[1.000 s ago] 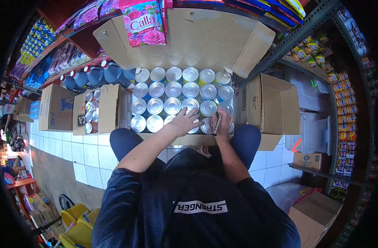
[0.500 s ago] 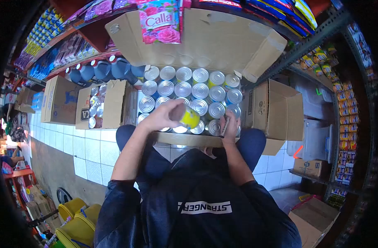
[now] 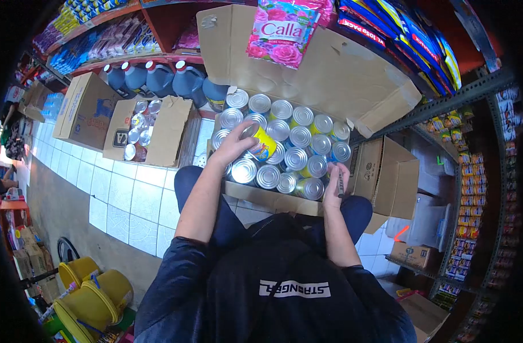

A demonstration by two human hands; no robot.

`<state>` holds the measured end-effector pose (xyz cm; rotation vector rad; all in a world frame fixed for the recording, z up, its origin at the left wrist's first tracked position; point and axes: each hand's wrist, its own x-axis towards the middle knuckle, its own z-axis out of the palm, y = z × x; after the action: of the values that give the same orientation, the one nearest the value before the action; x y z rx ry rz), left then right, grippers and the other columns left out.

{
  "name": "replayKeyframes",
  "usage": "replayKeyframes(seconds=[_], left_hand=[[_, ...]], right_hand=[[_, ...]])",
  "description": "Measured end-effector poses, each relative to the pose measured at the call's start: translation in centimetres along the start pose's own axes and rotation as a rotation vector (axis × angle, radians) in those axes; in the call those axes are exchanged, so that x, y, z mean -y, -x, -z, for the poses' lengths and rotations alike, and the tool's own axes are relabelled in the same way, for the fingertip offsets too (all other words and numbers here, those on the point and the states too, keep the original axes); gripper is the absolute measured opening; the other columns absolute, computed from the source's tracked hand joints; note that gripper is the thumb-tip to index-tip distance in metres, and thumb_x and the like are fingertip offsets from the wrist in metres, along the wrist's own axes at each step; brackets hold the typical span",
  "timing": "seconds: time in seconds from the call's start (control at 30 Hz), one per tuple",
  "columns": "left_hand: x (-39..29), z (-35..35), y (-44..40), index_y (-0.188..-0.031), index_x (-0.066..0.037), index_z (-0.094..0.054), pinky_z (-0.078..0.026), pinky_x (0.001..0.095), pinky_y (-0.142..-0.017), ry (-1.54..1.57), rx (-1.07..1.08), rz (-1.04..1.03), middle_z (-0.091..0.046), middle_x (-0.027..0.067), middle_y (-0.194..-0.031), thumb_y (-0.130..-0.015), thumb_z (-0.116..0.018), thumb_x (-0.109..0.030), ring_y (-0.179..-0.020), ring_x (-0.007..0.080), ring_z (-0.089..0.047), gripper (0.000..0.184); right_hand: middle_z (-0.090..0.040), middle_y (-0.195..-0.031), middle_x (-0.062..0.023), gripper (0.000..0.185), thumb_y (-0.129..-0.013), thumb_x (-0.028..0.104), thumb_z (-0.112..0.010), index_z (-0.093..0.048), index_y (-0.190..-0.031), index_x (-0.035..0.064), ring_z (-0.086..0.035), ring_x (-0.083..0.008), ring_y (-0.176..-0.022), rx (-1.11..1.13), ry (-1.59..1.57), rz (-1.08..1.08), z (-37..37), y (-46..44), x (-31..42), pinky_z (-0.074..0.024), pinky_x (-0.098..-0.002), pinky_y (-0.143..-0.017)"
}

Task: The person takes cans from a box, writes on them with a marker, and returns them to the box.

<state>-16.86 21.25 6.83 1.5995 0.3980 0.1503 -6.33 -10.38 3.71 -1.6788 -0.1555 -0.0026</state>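
My left hand (image 3: 238, 143) is wrapped round a yellow-labelled can (image 3: 264, 146), which tilts above the other cans. Several silver-topped cans (image 3: 268, 176) stand upright in rows inside an open cardboard box (image 3: 256, 196) between my knees. At the box's right front corner, my right hand (image 3: 332, 197) is closed on a dark marker (image 3: 341, 184), beside the nearest cans.
Behind the box, its raised flap (image 3: 341, 74) leans below a pink Calla packet (image 3: 282, 34). To the left stand a carton of cans (image 3: 153, 157) and dark jugs (image 3: 188, 80). An open carton (image 3: 396, 183) is at the right, near shelving (image 3: 473, 194).
My view has turned, so the box appears shifted rightwards. The yellow can in my left hand is lower and tilted over the rows. My right hand still has the marker.
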Motion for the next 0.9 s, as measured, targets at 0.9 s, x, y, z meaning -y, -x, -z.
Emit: replayKeyframes(seconds=[0.9], left_hand=[[0.1,-3.3,-0.1,-0.130,0.003,-0.033,-0.040,0.0417,-0.092,-0.558,-0.197,-0.366,-0.044,0.0215,-0.114,-0.051,-0.083,-0.029,-0.105,0.0387,-0.046,0.099]], right_hand=[[-0.060,-0.085,-0.0095,0.046,-0.093,0.045,-0.048,-0.056,-0.103,0.0013,-0.059,-0.0141,-0.073,0.288,-0.575,-0.377,-20.1,-5.8,3.5,-0.0479,-0.0274,-0.069]])
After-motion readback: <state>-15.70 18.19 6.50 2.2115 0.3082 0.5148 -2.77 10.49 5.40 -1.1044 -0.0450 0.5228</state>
